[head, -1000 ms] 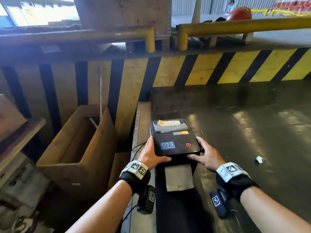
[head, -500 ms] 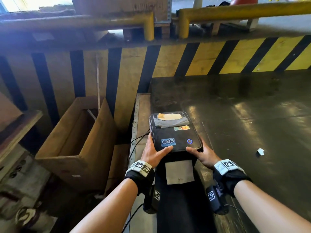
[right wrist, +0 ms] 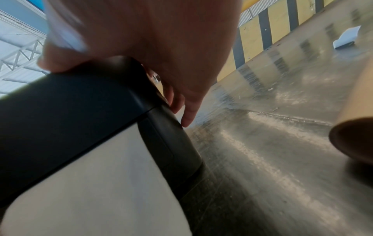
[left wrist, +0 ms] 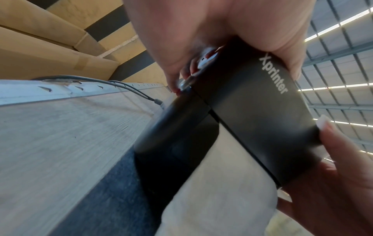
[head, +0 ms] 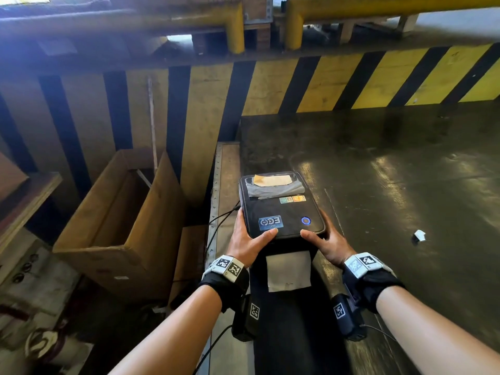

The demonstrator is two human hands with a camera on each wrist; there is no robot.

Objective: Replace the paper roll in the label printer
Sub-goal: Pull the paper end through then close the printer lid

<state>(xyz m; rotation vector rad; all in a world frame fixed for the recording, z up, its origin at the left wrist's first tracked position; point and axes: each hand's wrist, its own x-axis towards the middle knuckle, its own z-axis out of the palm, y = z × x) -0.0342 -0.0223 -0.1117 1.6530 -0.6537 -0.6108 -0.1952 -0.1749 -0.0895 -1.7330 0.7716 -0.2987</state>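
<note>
Printer (head: 281, 209) gripped by both hands, label (head: 288, 270) protruding

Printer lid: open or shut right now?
Shut, as far as the views show. The lid lies flat on the printer body, only a thin seam between them. Left hand and right hand grip its sides.

An open cardboard box (head: 119, 226) stands at nine o'clock, below the work surface. A yellow-and-black striped barrier (head: 351, 82) runs across twelve o'clock, with yellow pipe rails (head: 232, 25) above it. A small white scrap (head: 418, 235) lies on the dark glossy floor (head: 405, 171) at three o'clock. A brown cardboard tube (right wrist: 355, 121) shows at three o'clock in the right wrist view.
</note>
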